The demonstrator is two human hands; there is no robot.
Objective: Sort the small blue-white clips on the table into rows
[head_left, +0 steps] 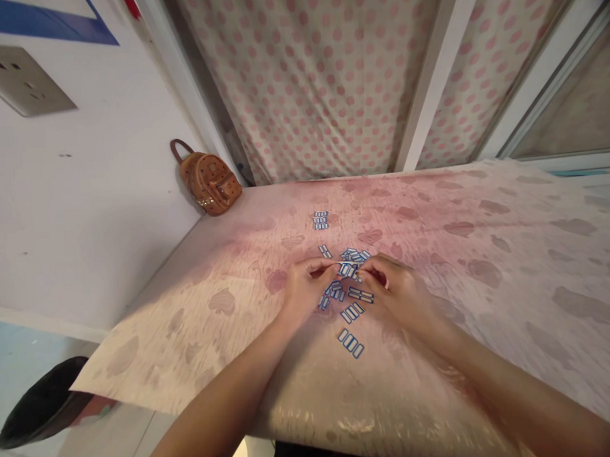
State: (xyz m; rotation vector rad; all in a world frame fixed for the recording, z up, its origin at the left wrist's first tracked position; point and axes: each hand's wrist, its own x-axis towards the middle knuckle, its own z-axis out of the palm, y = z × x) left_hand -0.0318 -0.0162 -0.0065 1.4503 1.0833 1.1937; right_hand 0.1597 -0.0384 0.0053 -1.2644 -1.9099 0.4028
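Observation:
Between my two hands is a small sheet of blue-edged white labels point(348, 270), pinched at both ends. My left hand point(307, 282) has its thumb and fingertips closed on the left end. On the right end, the fingers of my right hand point(394, 279) are closed too. Under and around the hands lies a loose pile of similar label pieces point(336, 291). Two strips, one label strip point(352, 312) and another label strip point(350, 343), lie nearer to me. Farther back sits a neat block of labels point(321, 220), apart from the pile.
A brown mini backpack point(210, 182) stands at the table's back left corner against the wall. The table point(229, 351) has a patterned cover. A dotted curtain point(320, 81) hangs behind it. A dark bin point(41, 401) is on the floor at left.

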